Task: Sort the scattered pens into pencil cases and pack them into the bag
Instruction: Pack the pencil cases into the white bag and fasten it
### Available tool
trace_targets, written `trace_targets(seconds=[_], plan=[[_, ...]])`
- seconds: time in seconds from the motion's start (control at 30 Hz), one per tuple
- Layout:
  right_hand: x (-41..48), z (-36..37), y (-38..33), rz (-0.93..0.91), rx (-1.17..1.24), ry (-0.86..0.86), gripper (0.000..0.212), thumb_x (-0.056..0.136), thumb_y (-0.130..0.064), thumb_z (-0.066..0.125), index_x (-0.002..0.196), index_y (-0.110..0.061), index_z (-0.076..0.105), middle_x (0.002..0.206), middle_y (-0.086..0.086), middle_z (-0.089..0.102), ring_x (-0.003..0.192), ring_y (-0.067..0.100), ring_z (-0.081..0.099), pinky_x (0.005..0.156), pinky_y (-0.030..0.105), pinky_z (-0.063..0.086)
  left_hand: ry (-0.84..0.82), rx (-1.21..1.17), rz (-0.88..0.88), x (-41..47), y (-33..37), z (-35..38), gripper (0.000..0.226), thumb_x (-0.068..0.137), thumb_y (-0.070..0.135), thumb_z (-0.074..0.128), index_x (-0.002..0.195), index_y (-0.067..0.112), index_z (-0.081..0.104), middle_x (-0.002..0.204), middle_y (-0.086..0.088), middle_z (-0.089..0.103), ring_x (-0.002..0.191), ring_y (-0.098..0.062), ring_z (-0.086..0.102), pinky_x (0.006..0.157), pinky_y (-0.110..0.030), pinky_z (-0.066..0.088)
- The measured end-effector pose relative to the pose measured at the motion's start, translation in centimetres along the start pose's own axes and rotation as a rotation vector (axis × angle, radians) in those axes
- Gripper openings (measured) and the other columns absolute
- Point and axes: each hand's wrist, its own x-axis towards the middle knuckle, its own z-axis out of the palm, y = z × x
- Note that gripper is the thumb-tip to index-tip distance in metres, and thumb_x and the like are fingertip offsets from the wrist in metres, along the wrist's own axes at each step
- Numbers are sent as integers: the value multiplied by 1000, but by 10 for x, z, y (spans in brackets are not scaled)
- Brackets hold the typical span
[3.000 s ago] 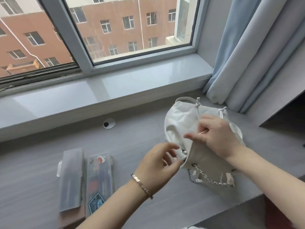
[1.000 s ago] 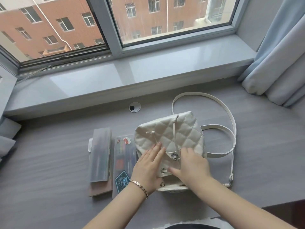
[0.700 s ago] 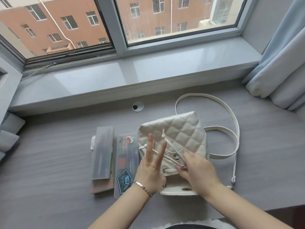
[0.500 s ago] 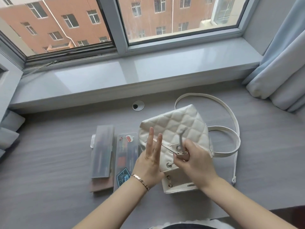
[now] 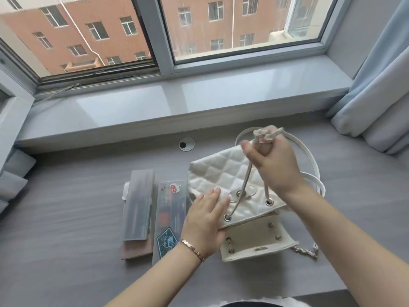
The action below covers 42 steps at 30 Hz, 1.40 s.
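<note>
Clenching drawstring [image 5: 247, 178] above bag [image 5: 217, 173]: right hand [image 5: 274, 165] (grip tight); left hand [image 5: 203, 220] flat, grip relaxed, pressing bag.

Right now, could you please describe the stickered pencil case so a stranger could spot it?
On the desk under the window lies a white quilted bag. Two cases lie left of it; the stickered pencil case is the nearer, with red and teal stickers, unlike the plain frosted case.

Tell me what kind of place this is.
Probably a study desk in a bedroom or dorm room, some floors up. A grey desk with a cable hole runs under a wide window facing a brick building, and a pale blue curtain hangs at the right.
</note>
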Motion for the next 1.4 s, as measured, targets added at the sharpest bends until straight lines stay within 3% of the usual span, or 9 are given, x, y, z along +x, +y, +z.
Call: trace_targets(seconds=[0.2,0.33,0.53,0.67,0.8,0.97,1.13,1.3,1.4], plan=[[-39,10,40,35,-507,-27,74,77,-31,70,135,-11,30,120,7,40,112,23,38,102,31,31,-28,124,-91,2,12,-3,57,58,29,42,113,17,50,118,-6,67,111,-20,63,81,-47,54],[-79,5,64,-450,-532,-215,13,74,-12,54,86,-15,58,81,3,54,77,16,49,69,27,44,85,7,-119,23,8,-15,37,62,26,39,97,19,47,100,-6,71,99,-22,67,71,-40,56],[-52,4,64,-184,-1128,-513,34,72,-16,67,105,-19,63,104,7,62,95,28,60,77,31,47,169,-239,-258,65,20,-45,21,82,16,46,91,6,62,85,-18,66,84,-30,56,67,-29,34],[-28,-6,44,-339,-1196,-572,37,20,-11,86,41,-18,56,41,1,51,32,19,52,30,13,24,137,26,-348,97,23,-76,23,91,26,41,101,15,58,98,-14,67,94,-35,59,67,-34,39],[-25,-20,-13,-478,-1328,-753,17,63,0,64,74,-13,64,75,5,62,66,24,64,43,27,18,52,119,-481,132,6,-100,21,88,17,38,98,13,56,101,-16,67,96,-38,59,69,-33,35],[-50,-29,-19,-614,-1337,-705,17,44,-7,42,41,-21,52,42,2,50,31,15,50,52,18,-10,-144,-8,-642,143,-32,-95,18,83,15,45,89,9,61,100,-15,69,91,-35,63,78,-35,51],[-48,-27,1,-371,-1172,-951,23,83,-22,48,102,-15,60,99,3,57,100,26,58,61,30,31,-165,-104,-635,115,-25,-69,16,85,30,53,83,15,60,97,-11,66,94,-33,61,71,-30,40],[-38,-30,6,-16,-646,-605,21,85,-50,54,95,-33,63,72,-17,59,68,-5,52,71,22,41,-136,-510,-688,75,-27,-80,38,88,47,49,105,14,61,96,-2,63,93,-23,61,86,-33,49],[-36,-23,15,-10,-530,-376,11,86,-32,60,96,-31,63,69,-19,55,66,-4,52,66,20,40,-224,-61,-771,33,-42,-65,52,89,46,45,128,12,45,130,-9,51,118,-29,50,97,-36,42]])
